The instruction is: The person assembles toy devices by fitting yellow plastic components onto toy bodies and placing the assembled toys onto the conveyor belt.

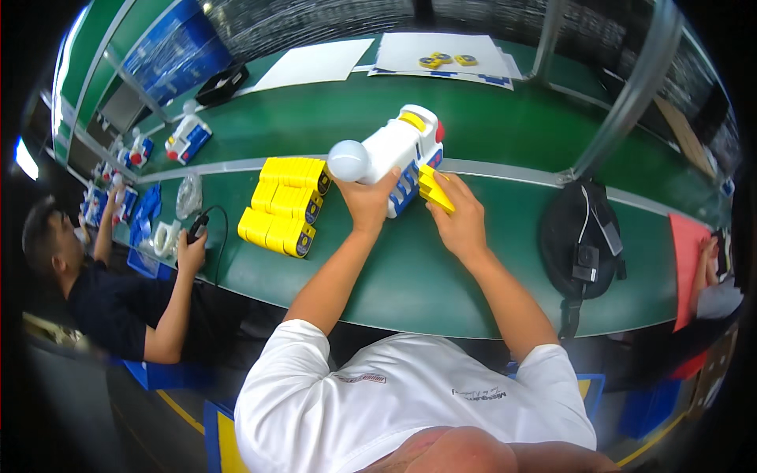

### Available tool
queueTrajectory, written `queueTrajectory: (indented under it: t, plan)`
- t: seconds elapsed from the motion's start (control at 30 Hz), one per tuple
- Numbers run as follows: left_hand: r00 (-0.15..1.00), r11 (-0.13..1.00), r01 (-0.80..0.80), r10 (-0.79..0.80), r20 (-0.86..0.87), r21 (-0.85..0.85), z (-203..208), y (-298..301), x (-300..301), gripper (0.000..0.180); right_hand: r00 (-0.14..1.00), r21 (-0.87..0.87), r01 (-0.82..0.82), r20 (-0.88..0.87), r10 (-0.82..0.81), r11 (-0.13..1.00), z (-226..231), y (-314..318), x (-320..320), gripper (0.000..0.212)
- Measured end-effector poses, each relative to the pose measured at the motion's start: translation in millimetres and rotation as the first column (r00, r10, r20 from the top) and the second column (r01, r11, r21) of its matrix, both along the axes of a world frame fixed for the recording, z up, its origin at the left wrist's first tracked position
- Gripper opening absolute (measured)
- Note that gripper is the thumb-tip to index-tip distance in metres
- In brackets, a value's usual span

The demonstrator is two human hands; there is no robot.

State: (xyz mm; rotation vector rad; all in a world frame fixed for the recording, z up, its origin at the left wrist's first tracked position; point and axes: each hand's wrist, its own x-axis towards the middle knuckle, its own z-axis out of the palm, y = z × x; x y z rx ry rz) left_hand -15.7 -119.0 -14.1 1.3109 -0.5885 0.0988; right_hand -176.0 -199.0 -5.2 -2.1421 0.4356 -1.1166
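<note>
A white and blue plastic toy (394,148), with a grey ball at one end and a red part at the other, is tilted above the green table. My left hand (367,203) grips it from below near the ball end. A yellow piece shows in its top. My right hand (460,217) pinches a small stack of yellow disc-like pieces (435,191) beside the toy's blue side; whether they touch it, I cannot tell. Left of my left hand, yellow discs (276,229) with dark printed faces lie in several rows.
A metal rail (512,178) crosses the table. Behind it are white sheets (315,63) and several loose yellow discs (465,60). A similar toy (188,139) stands left. A co-worker (110,292) there holds a black tool (197,228). A black bag (556,240) lies right.
</note>
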Motion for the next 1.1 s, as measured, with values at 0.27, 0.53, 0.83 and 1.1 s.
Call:
queueTrajectory:
  t: [0.27,0.53,0.83,1.1]
  plan:
    - [0.997,1.0,-0.009,0.009,-0.071,0.001,-1,11,-9,0.084,0.991,0.004,-0.04,-0.125,0.04,0.999,0,13,14,0.051]
    - [0.988,0.999,-0.033,0.031,-0.148,-0.013,5,17,1,0.086,0.89,-0.078,-0.109,-0.452,0.062,0.991,51,16,32,0.046]
    - [0.867,0.982,-0.066,-0.033,-0.498,-0.179,28,23,9,0.084,0.972,0.062,-0.096,-0.208,0.107,0.993,49,20,58,0.034]
    - [0.866,0.99,-0.014,-0.057,-0.496,-0.138,34,25,-1,0.081,0.825,-0.236,-0.276,-0.556,0.104,0.931,80,12,71,0.035]
